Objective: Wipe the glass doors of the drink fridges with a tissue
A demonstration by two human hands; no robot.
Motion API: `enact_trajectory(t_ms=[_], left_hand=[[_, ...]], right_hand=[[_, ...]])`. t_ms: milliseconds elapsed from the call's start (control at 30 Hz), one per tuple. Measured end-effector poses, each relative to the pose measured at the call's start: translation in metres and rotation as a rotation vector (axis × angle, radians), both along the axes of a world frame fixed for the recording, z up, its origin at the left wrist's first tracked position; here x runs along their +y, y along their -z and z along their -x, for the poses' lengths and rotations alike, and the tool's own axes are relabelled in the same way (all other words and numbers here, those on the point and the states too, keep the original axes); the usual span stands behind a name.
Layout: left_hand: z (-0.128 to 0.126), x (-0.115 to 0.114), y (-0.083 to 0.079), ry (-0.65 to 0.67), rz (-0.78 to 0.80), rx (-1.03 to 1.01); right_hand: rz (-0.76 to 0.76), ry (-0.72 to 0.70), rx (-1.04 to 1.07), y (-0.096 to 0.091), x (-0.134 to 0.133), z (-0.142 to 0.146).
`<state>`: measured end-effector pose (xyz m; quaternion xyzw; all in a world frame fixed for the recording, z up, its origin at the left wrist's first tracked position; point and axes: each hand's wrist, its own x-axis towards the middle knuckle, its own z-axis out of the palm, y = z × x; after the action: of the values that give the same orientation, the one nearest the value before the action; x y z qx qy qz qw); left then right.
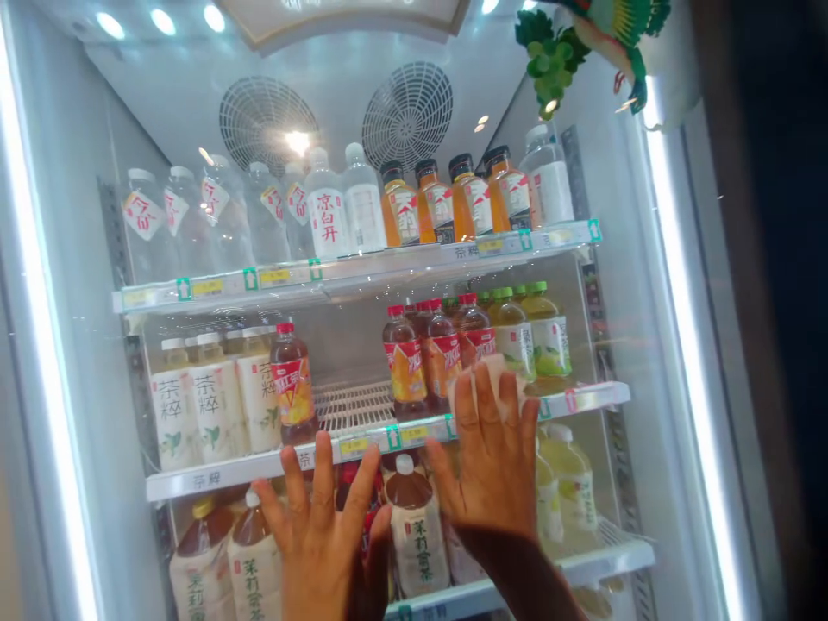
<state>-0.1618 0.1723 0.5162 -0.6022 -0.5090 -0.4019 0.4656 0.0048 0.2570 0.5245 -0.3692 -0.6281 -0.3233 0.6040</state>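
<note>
My left hand (pixel 322 539) lies flat on the glass door (pixel 97 388) of a drinks fridge, fingers spread and nothing in it, low in the middle of the view. To its right and a little higher, my right hand (pixel 492 466) also rests on the glass. Its stretched fingers press a white cloth (pixel 492 373) against the pane, in front of the middle shelf (pixel 362 442). Behind the hands stand red-capped tea bottles (pixel 406 366) and a brown bottle with a white cap (pixel 417 530).
The top shelf (pixel 362 269) carries clear water bottles and orange drinks (pixel 453 200). White bottles (pixel 207 405) stand at the middle left, green-capped ones (pixel 540 332) at the right. Two round fan grilles (pixel 407 112) sit at the back. A green parrot ornament (pixel 608 34) hangs top right.
</note>
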Motion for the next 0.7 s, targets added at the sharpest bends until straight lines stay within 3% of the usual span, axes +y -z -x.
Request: enact_trajectory(t_ms=[133,200,333,400,533,700], left_hand=[[0.039,-0.015,0.005,0.009,0.038,-0.012],[0.057,-0.023,0.007,0.008,0.054,-0.008],[0.087,-0.037,0.008,-0.036,0.086,-0.022],[0.102,-0.044,0.009,-0.049,0.100,-0.033],[0.126,-0.053,0.012,-0.045,0.100,-0.013],[0.137,-0.060,0.017,-0.020,0.102,-0.045]], right_hand=[[-0.002,0.029,0.047,0.035,-0.021,0.050],[0.003,0.001,0.031,0.030,-0.030,0.071],[0.011,-0.072,-0.040,-0.002,-0.043,0.100],[0.023,-0.068,-0.044,0.002,-0.052,0.115],[0.056,-0.040,-0.070,0.028,-0.068,0.144],[0.053,-0.059,-0.123,0.006,-0.071,0.161]])
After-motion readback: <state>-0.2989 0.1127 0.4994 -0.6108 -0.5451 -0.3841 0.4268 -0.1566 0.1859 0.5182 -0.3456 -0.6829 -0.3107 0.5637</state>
